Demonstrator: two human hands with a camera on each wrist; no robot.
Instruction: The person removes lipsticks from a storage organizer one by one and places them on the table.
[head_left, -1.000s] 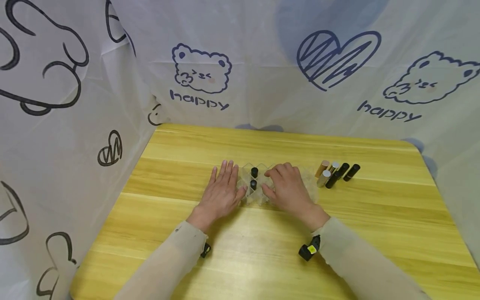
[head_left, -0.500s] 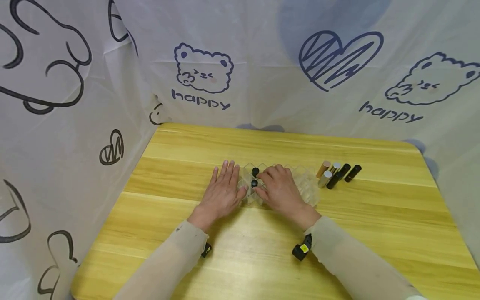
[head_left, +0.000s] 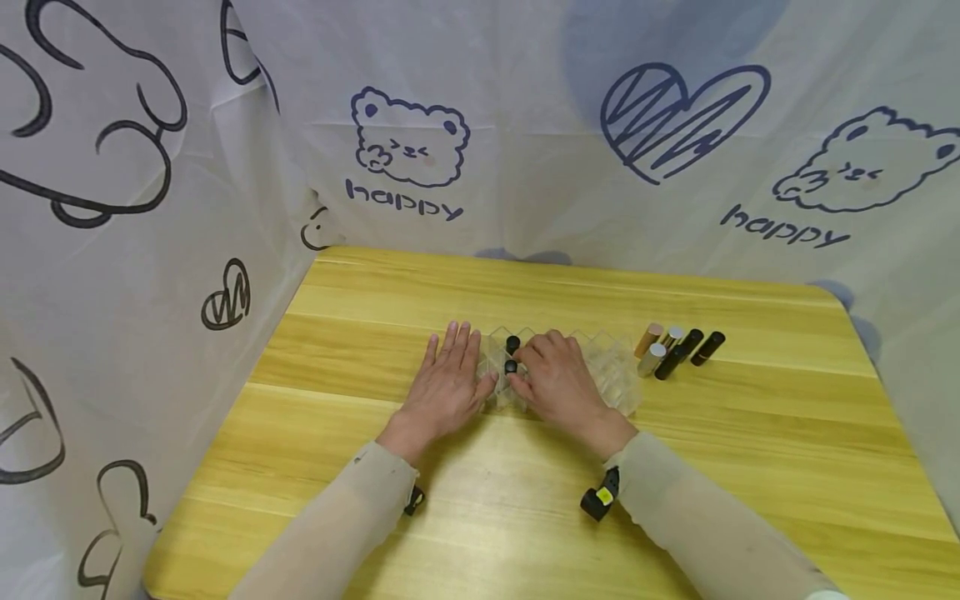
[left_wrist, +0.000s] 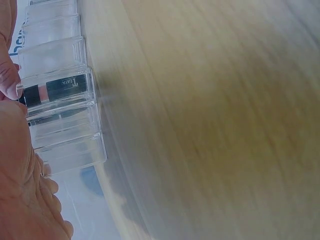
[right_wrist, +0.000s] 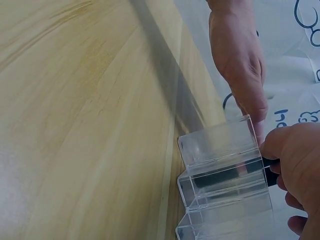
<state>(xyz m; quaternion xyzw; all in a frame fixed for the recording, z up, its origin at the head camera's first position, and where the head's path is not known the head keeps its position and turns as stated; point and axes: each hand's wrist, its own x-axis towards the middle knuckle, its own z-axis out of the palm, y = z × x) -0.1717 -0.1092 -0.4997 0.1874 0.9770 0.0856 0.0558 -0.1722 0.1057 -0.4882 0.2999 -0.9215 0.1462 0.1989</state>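
Observation:
A clear plastic lipstick holder [head_left: 615, 375] with zigzag compartments lies between the hands. My left hand [head_left: 447, 379] rests flat against its left end, fingers straight and thumb by the near side. The thumb and forefinger of my right hand [head_left: 561, 382] pinch the top of a black lipstick [head_left: 511, 367] in a front compartment. Through the clear wall in the left wrist view, that lipstick [left_wrist: 65, 87] shows a pinkish band and pale lettering, standing inside the compartment. Just behind it, a second black lipstick [head_left: 513, 342] stands in the holder.
Right of the holder, several lipsticks stand in a cluster: a rose-gold tube [head_left: 648, 340], a silver-capped tube [head_left: 652, 358] and black tubes [head_left: 708, 348] among them. The wooden table [head_left: 495, 508] meets a printed cloth [head_left: 525, 192] at the back and left.
My right hand has moved left along the holder, and its fingers have closed on the front black lipstick. My left hand has stayed at the holder's left end.

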